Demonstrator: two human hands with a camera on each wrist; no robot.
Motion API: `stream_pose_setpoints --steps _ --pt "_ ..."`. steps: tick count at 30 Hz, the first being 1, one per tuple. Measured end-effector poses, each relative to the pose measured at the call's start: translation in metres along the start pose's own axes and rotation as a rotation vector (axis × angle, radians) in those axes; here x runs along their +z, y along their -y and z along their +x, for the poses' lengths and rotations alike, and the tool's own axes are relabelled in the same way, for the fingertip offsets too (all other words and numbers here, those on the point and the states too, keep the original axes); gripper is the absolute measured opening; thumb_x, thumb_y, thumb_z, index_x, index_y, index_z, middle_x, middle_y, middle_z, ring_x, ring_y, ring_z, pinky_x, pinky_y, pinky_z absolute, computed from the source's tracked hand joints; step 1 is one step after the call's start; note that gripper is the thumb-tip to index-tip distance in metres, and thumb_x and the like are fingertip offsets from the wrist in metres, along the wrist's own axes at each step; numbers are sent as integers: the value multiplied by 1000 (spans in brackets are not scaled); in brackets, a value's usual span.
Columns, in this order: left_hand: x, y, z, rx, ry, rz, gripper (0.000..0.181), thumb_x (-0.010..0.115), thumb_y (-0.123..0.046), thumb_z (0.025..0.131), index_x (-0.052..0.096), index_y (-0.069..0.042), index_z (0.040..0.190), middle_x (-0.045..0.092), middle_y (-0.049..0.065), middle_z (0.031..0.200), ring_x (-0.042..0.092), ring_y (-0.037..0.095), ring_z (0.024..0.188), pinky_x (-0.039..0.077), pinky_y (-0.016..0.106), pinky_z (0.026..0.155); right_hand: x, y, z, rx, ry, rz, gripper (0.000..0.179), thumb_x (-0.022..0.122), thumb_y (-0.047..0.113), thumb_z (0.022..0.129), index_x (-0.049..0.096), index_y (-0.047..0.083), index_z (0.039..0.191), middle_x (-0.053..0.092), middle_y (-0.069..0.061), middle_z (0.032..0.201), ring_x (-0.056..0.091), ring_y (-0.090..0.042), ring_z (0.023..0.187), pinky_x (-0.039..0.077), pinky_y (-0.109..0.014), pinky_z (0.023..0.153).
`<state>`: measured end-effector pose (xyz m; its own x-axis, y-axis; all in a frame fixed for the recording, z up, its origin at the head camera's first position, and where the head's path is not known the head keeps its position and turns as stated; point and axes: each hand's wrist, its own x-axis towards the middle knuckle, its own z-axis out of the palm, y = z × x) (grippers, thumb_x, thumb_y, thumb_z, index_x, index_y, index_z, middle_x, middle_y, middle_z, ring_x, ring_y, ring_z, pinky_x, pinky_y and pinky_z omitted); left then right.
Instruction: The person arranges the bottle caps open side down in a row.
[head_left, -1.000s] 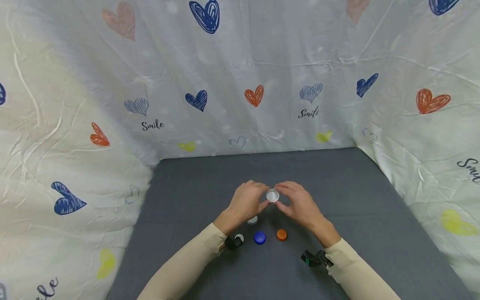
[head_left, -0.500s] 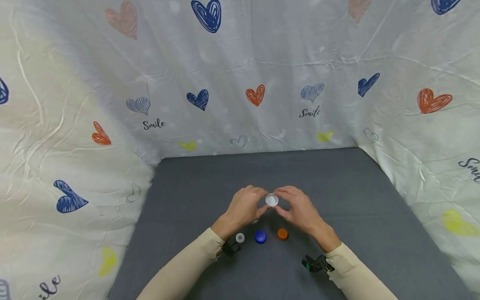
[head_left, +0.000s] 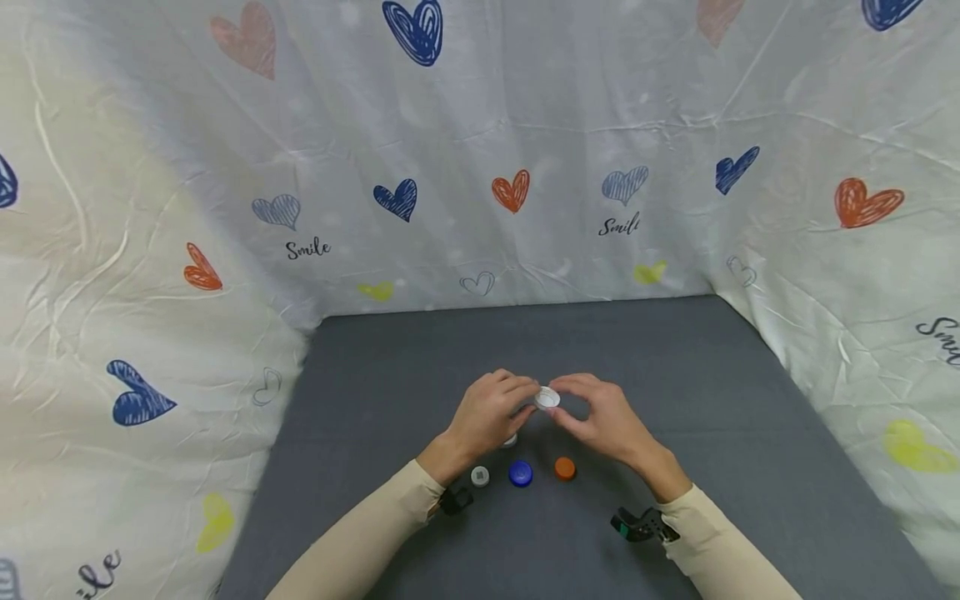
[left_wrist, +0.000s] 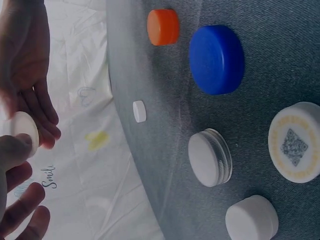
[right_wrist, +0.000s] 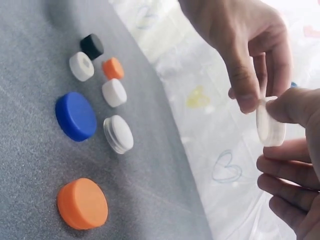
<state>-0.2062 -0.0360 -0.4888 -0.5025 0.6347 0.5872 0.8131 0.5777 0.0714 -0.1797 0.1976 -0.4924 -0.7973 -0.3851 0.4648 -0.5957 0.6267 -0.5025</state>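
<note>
Just above the table, a round white bottle cap [head_left: 547, 398] is held between both hands, with its hollow side facing the head camera. My left hand [head_left: 489, 417] pinches its left edge with thumb and fingers. At the opposite edge my right hand [head_left: 611, 419] grips it the same way. In the right wrist view, the cap [right_wrist: 270, 121] has the right thumb across its face. Below the hands lie a blue cap [head_left: 521, 473], an orange cap [head_left: 565, 468] and a white cap with a printed square code [head_left: 480, 476]. The left hand partly covers another white cap [head_left: 511, 440].
The left wrist view shows a ridged white cap [left_wrist: 204, 160] and a small white cap [left_wrist: 139, 111] farther off. A black cap [right_wrist: 92, 46] and a small orange cap [right_wrist: 113, 68] appear in the right wrist view. Heart-printed cloth [head_left: 450, 125] surrounds the grey table [head_left: 420, 350].
Both hands have come slightly nearer the person with the cap. The cap has tilted from facing the head camera squarely to a slant.
</note>
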Motion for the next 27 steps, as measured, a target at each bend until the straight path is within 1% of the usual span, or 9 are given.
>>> stream_pose_setpoints --steps 4,8,10,12,15,18,22,24,27 --pt "0 1 -1 19 -31 -6 24 78 -25 89 77 -17 112 75 -5 111 66 12 94 54 27 77 0 0 -2 25 9 30 31 70 36 95 72 20 120 70 2 122 65 -18 114 55 -46 91" --pt "2 2 -2 -17 -16 -45 20 73 -29 94 77 -17 109 76 -6 107 65 10 92 54 25 77 -1 0 -3 30 -14 30 31 70 34 95 72 18 121 70 1 122 65 -18 114 55 -45 91" --pt "3 3 -3 -69 6 -98 20 71 -30 95 76 -18 109 76 -6 105 66 10 90 55 24 78 -2 0 -2 11 -36 15 32 73 32 93 72 17 121 70 -1 122 65 -19 114 55 -45 91" --pt "4 4 -3 -140 30 -179 19 71 -31 95 77 -18 107 76 -6 102 67 10 89 55 23 76 -3 0 -2 -17 -56 0 35 77 30 90 72 16 121 69 -1 122 64 -19 114 55 -45 92" --pt "4 5 -3 -245 46 -328 17 71 -29 95 78 -16 104 76 -3 96 69 10 84 57 27 72 -4 0 -2 -58 -77 -32 40 81 26 86 72 14 122 69 -2 122 63 -20 115 54 -44 93" --pt "3 6 -3 -332 62 -471 15 72 -26 94 78 -15 102 76 -3 90 68 5 77 57 25 66 -5 0 -1 -109 -87 -61 44 84 22 82 71 11 123 69 -3 122 62 -22 117 53 -43 95" --pt "3 6 -2 -449 104 -638 14 72 -25 94 78 -15 101 75 -5 88 68 4 74 56 21 65 -2 0 -1 -194 -114 -103 50 87 16 77 70 8 124 68 -6 124 60 -24 118 50 -44 99" --pt "2 5 -1 -497 125 -698 15 72 -26 94 79 -16 101 76 -5 88 69 6 74 57 23 66 0 0 0 -229 -129 -127 52 88 14 75 70 6 123 68 -7 124 60 -26 118 49 -46 100" --pt "2 5 -1 -539 156 -740 15 72 -28 94 79 -16 100 76 -5 89 70 6 75 58 24 68 2 2 0 -265 -140 -160 54 89 13 73 70 4 123 68 -9 125 60 -28 118 47 -49 102"
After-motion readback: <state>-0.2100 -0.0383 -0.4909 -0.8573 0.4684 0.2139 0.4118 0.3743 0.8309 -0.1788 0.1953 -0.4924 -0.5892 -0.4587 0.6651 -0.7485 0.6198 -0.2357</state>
